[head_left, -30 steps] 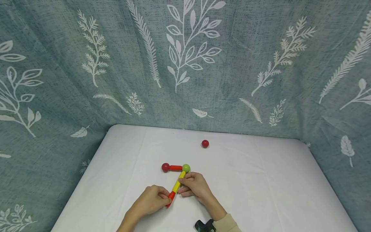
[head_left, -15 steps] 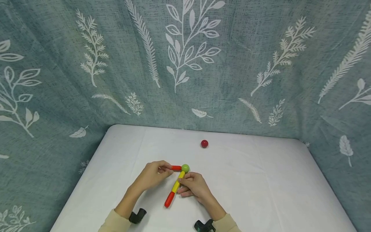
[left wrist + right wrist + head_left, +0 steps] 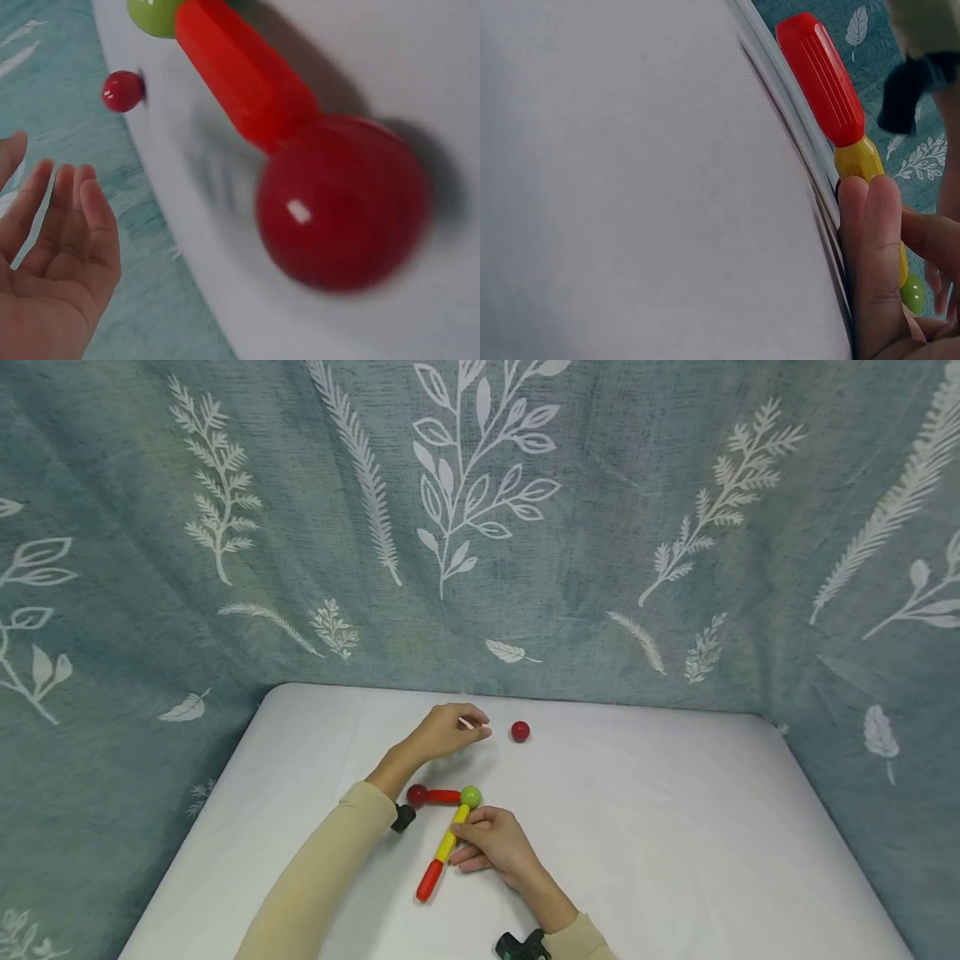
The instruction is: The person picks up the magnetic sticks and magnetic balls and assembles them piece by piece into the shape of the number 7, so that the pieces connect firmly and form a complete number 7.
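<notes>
My right hand (image 3: 501,845) pinches the yellow rod (image 3: 447,843) between thumb and fingers. A red rod (image 3: 429,882) extends the yellow one at its near end. At its far end sits a green ball (image 3: 471,797). From that ball a second red rod (image 3: 444,797) runs left to a dark red ball (image 3: 417,795), seen large in the left wrist view. Farther back, a loose red ball (image 3: 520,732) lies on the table. My left hand (image 3: 444,732) is just left of the loose ball, fingers apart and holding nothing.
A white cloth covers the table (image 3: 637,827). Its back edge meets a teal curtain (image 3: 570,568) with white leaf prints. Black wrist mounts (image 3: 523,946) are strapped at both sleeves, and the left forearm passes close beside the dark red ball.
My left hand leaves the lower red rod, stops at the ball end of the upper red rod, then moves back and right toward the loose red ball. My right hand keeps its pinch.
</notes>
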`<action>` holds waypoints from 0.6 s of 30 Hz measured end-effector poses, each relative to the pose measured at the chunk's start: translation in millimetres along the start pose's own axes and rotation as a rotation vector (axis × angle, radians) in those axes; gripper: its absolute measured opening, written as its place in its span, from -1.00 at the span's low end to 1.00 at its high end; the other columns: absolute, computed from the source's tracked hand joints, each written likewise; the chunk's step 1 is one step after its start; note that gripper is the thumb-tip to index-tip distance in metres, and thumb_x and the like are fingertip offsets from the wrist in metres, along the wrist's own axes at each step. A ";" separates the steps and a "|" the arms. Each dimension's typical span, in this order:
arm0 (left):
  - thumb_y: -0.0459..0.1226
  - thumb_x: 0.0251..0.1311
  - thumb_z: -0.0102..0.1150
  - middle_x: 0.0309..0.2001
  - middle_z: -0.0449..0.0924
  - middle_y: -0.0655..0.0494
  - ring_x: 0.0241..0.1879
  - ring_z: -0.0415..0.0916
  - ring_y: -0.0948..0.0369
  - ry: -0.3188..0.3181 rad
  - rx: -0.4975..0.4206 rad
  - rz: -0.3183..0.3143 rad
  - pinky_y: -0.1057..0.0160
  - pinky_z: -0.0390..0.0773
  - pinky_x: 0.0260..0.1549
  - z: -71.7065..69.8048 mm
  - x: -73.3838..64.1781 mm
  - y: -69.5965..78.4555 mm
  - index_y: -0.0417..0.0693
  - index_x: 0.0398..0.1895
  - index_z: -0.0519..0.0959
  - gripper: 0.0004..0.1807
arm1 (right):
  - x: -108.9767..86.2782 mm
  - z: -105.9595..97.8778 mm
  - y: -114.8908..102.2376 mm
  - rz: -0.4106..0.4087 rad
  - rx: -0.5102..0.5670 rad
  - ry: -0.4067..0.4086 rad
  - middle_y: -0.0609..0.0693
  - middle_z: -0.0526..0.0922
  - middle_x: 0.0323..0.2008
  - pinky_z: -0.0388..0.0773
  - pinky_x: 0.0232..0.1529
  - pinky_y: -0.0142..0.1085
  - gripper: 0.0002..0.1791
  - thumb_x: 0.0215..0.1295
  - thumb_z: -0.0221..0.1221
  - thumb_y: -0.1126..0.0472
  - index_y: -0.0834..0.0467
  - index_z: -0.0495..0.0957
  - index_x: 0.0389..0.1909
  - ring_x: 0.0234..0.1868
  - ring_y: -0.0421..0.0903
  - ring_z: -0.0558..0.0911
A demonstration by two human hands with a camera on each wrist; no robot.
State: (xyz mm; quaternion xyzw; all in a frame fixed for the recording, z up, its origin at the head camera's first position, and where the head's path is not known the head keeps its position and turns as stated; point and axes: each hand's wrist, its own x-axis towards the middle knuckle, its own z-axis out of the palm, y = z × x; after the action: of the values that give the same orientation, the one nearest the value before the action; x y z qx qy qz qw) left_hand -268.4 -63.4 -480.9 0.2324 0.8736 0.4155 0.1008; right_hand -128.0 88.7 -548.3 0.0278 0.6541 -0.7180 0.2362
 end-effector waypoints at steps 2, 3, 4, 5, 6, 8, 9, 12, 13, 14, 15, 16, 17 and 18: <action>-0.10 0.36 0.25 -0.07 0.63 0.17 -0.12 0.57 0.20 -0.017 -0.007 -0.008 0.24 0.57 -0.18 6.5 14.4 -2.0 -0.05 0.08 0.65 -0.67 | 0.0 -0.9 0.3 0.003 0.001 0.002 0.25 0.72 -0.36 0.65 -0.46 -0.20 -0.63 0.31 0.34 0.20 0.39 0.47 -0.10 -0.46 0.06 0.75; -0.10 0.37 0.25 -0.04 0.62 0.13 -0.11 0.57 0.19 -0.028 -0.009 -0.012 0.24 0.57 -0.19 9.8 20.7 -2.7 -0.06 0.10 0.64 -0.65 | -0.2 -1.5 0.3 -0.001 0.001 0.001 0.25 0.72 -0.36 0.65 -0.46 -0.20 -0.63 0.31 0.33 0.20 0.40 0.46 -0.10 -0.46 0.05 0.75; -0.10 0.37 0.25 -0.01 0.62 0.09 -0.09 0.56 0.18 -0.038 -0.012 -0.019 0.23 0.57 -0.17 12.4 25.8 -3.2 -0.07 0.12 0.63 -0.64 | -0.1 -1.2 0.6 -0.001 0.002 0.000 0.25 0.72 -0.36 0.65 -0.46 -0.20 -0.63 0.31 0.34 0.20 0.40 0.46 -0.10 -0.46 0.05 0.75; -0.11 0.37 0.25 0.03 0.61 0.05 -0.06 0.56 0.16 -0.048 -0.014 -0.025 0.21 0.56 -0.14 15.0 30.4 -3.3 -0.09 0.14 0.61 -0.62 | 0.1 -1.1 1.2 -0.004 0.004 -0.001 0.25 0.72 -0.36 0.65 -0.47 -0.20 -0.63 0.31 0.34 0.20 0.40 0.46 -0.10 -0.47 0.04 0.75; -0.12 0.36 0.26 0.06 0.61 0.01 -0.03 0.55 0.14 -0.054 -0.010 -0.031 0.20 0.56 -0.11 17.7 34.9 -3.5 -0.10 0.15 0.60 -0.61 | 0.0 -1.2 1.3 -0.007 0.005 -0.003 0.25 0.72 -0.36 0.65 -0.47 -0.21 -0.63 0.31 0.33 0.20 0.40 0.46 -0.10 -0.47 0.03 0.75; -0.16 0.35 0.27 0.12 0.58 -0.08 0.05 0.54 0.08 -0.061 -0.005 -0.039 0.14 0.53 -0.03 23.4 43.1 -2.5 -0.15 0.18 0.58 -0.59 | -0.6 -1.2 0.9 -0.017 0.008 -0.009 0.25 0.72 -0.36 0.65 -0.48 -0.21 -0.63 0.31 0.33 0.21 0.41 0.46 -0.11 -0.48 0.03 0.75; -0.17 0.34 0.28 0.14 0.57 -0.11 0.08 0.52 0.05 -0.063 0.002 -0.041 0.12 0.51 0.02 26.3 46.9 -1.7 -0.17 0.18 0.58 -0.59 | -0.9 -1.4 1.0 -0.020 0.010 -0.013 0.25 0.72 -0.36 0.65 -0.48 -0.22 -0.63 0.31 0.33 0.21 0.41 0.46 -0.11 -0.48 0.03 0.75; -0.21 0.31 0.31 0.16 0.55 -0.13 0.17 0.48 0.02 -0.066 0.030 -0.052 0.07 0.47 0.10 35.1 56.4 1.2 -0.19 0.20 0.56 -0.56 | -1.5 -1.8 0.9 -0.026 0.019 -0.023 0.27 0.72 -0.35 0.64 -0.50 -0.24 -0.64 0.31 0.33 0.22 0.41 0.46 -0.11 -0.48 0.03 0.75; -0.22 0.30 0.32 0.17 0.54 -0.14 0.19 0.46 0.01 -0.070 0.037 -0.054 0.05 0.44 0.13 37.7 59.0 2.6 -0.19 0.21 0.56 -0.55 | -1.7 -1.8 0.9 -0.030 0.021 -0.027 0.27 0.71 -0.35 0.64 -0.50 -0.24 -0.64 0.31 0.33 0.22 0.41 0.46 -0.11 -0.48 0.03 0.75; -0.21 0.28 0.34 0.18 0.54 -0.13 0.21 0.44 0.00 -0.076 0.048 -0.056 0.05 0.43 0.15 40.3 61.6 3.4 -0.18 0.22 0.55 -0.53 | -1.7 -1.9 1.0 -0.031 0.025 -0.029 0.27 0.71 -0.35 0.64 -0.50 -0.25 -0.65 0.31 0.33 0.23 0.41 0.46 -0.11 -0.48 0.02 0.75; -0.21 0.27 0.36 0.18 0.54 -0.12 0.22 0.43 0.00 -0.082 0.059 -0.059 0.04 0.42 0.16 42.8 63.7 3.9 -0.16 0.22 0.55 -0.52 | -1.7 -1.9 1.3 -0.031 0.028 -0.031 0.27 0.71 -0.35 0.64 -0.50 -0.25 -0.65 0.31 0.32 0.24 0.41 0.46 -0.12 -0.49 0.02 0.75; -0.20 0.27 0.36 0.19 0.54 -0.11 0.23 0.43 0.01 -0.089 0.071 -0.061 0.04 0.40 0.18 45.1 65.6 4.1 -0.15 0.23 0.55 -0.51 | -1.7 -1.9 1.5 -0.033 0.031 -0.033 0.27 0.71 -0.36 0.64 -0.50 -0.25 -0.66 0.31 0.32 0.24 0.42 0.45 -0.11 -0.49 0.02 0.75; -0.19 0.26 0.37 0.18 0.54 -0.10 0.23 0.43 0.01 -0.095 0.086 -0.062 0.05 0.39 0.18 47.4 67.5 3.9 -0.14 0.23 0.55 -0.50 | -1.8 -1.9 1.5 -0.032 0.034 -0.035 0.28 0.71 -0.36 0.64 -0.50 -0.25 -0.66 0.31 0.31 0.25 0.42 0.45 -0.11 -0.49 0.02 0.75; -0.18 0.25 0.38 0.17 0.55 -0.10 0.22 0.43 0.01 -0.100 0.099 -0.063 0.05 0.39 0.19 49.3 69.0 3.5 -0.14 0.23 0.54 -0.49 | -1.8 -1.8 1.4 -0.032 0.038 -0.037 0.28 0.71 -0.36 0.64 -0.49 -0.25 -0.66 0.31 0.31 0.26 0.42 0.45 -0.11 -0.48 0.03 0.75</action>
State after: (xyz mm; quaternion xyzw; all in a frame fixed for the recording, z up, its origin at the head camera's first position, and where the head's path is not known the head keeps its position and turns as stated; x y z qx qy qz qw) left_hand -309.2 5.7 -508.3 0.2300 0.8938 0.3564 0.1454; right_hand -126.3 90.9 -549.3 0.0088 0.6364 -0.7342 0.2361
